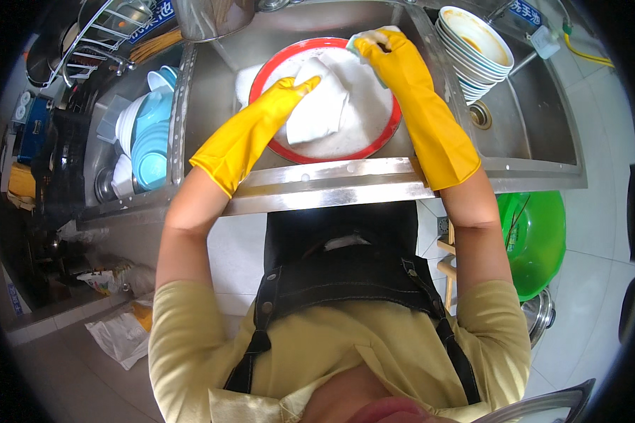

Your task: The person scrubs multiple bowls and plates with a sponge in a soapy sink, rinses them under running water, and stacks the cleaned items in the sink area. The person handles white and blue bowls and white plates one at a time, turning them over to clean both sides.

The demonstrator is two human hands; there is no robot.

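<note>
My left hand (pixel 296 91), in a long yellow rubber glove, grips a white item (pixel 317 108) with its thumb on top. Whether this is a dish or a folded cloth, I cannot tell. It is over a red-rimmed round basin (pixel 392 127) filled with white suds. At the basin's upper right rim, my right hand (pixel 383 47), gloved the same way, is closed around a foamy, pale green scrubbing sponge or cloth (pixel 352 44). The basin sits inside the middle stainless steel sink (pixel 217 100).
Stacked soiled white bowls (pixel 476 39) stand beside the right sink (pixel 534 127). Blue and white dishes (pixel 151 153) fill the left sink. A metal pot (pixel 214 18) and chopsticks (pixel 156 46) are at the back. A green plastic tub (pixel 540 243) lies below right.
</note>
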